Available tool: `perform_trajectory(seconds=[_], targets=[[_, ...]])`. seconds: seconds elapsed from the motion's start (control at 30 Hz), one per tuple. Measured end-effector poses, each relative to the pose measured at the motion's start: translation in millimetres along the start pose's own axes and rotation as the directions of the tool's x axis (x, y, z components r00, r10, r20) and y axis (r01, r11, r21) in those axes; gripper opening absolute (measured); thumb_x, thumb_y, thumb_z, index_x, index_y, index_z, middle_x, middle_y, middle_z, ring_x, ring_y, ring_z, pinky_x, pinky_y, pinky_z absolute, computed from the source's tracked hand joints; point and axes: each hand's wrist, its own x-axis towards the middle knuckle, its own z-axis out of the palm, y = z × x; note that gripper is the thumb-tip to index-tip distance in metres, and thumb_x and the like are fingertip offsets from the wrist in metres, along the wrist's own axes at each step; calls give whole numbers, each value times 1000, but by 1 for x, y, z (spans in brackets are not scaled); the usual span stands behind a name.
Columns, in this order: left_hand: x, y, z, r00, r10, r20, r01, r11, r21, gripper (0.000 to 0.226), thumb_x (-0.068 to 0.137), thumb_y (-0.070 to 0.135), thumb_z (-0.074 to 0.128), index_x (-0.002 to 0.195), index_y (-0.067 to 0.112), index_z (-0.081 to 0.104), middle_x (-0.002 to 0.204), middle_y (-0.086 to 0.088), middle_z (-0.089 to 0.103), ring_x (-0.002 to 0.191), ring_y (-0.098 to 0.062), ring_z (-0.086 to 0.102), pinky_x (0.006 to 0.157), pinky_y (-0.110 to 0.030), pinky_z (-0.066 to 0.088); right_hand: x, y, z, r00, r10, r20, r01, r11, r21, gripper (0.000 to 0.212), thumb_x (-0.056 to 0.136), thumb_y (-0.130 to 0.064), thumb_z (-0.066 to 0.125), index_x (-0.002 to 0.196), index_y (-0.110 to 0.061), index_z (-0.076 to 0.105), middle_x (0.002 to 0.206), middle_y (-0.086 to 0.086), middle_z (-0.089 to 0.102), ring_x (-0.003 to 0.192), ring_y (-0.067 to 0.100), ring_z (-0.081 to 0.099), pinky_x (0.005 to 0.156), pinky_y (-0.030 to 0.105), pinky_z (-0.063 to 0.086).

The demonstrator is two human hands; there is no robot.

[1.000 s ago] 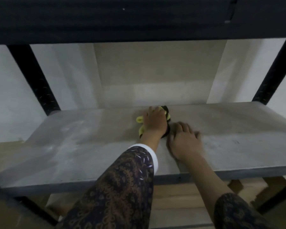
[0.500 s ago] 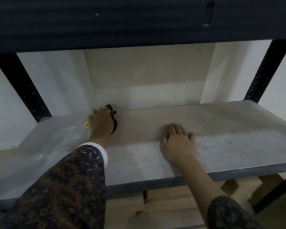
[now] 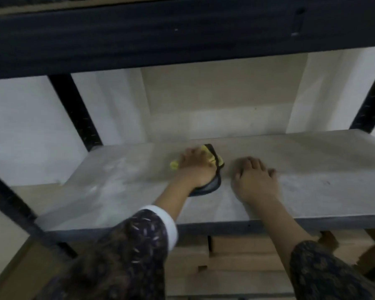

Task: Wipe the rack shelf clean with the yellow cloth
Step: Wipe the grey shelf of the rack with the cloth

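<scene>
The grey rack shelf (image 3: 312, 169) spans the middle of the head view. My left hand (image 3: 196, 166) presses a bunched yellow cloth (image 3: 174, 165) with a dark edge onto the shelf near its middle, fingers closed over it. Most of the cloth is hidden beneath the hand. My right hand (image 3: 254, 179) lies flat on the shelf just to the right, palm down, fingers apart, holding nothing. A pale dusty patch (image 3: 110, 178) marks the left part of the shelf.
A dark upper shelf beam (image 3: 182, 35) hangs low overhead. Black perforated posts stand at back left (image 3: 76, 111) and back right (image 3: 372, 100), another at front left (image 3: 11, 204). Wooden boards (image 3: 236, 256) lie below the shelf. A pale wall is behind.
My left hand swept the cloth from the shelf's middle out to the left, then back to the middle beside my right hand. The right hand stayed planted.
</scene>
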Motion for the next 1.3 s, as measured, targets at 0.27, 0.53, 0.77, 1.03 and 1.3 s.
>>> perform_trajectory(seconds=[0.27,0.53,0.77,1.03,1.3], targets=[[-34,-45,8,995,-94,14,93,993,71,51,94,29,43,141,16,32,153,-5,24,134,-32,26,106,-45,27,2,5,-2,998,-18,66,18,1000,-3,54,96,-41,28,144,-16,30,153,5,27,141,25,25,114,50,21],[-101,-179,-33,926,-370,-81,377,883,281,46,87,34,51,125,7,47,130,-14,48,112,-36,44,89,-40,40,-7,2,-13,1000,17,23,-17,1000,-25,56,97,-36,33,146,-9,28,154,10,26,144,28,21,117,52,17],[-102,-174,-66,958,-81,-275,163,943,291,58,71,28,21,102,3,62,97,-21,64,83,-39,58,69,-41,43,-40,-55,1,988,-113,-104,118,992,42,56,100,-35,36,150,-12,22,158,8,22,147,24,13,120,50,9],[-129,-77,-9,992,9,-127,-3,999,43,45,91,18,45,135,12,43,146,-5,38,123,-32,34,98,-39,29,-60,-101,26,989,-131,-65,130,991,-23,54,98,-40,33,143,-11,31,150,10,32,139,28,27,114,48,21],[-150,-180,-26,946,-253,-204,279,954,111,47,88,21,49,134,12,44,143,-5,41,119,-31,38,92,-37,33,-61,-100,21,996,-86,-26,84,994,-74,57,98,-44,29,145,-10,31,150,9,34,139,27,30,114,47,24]])
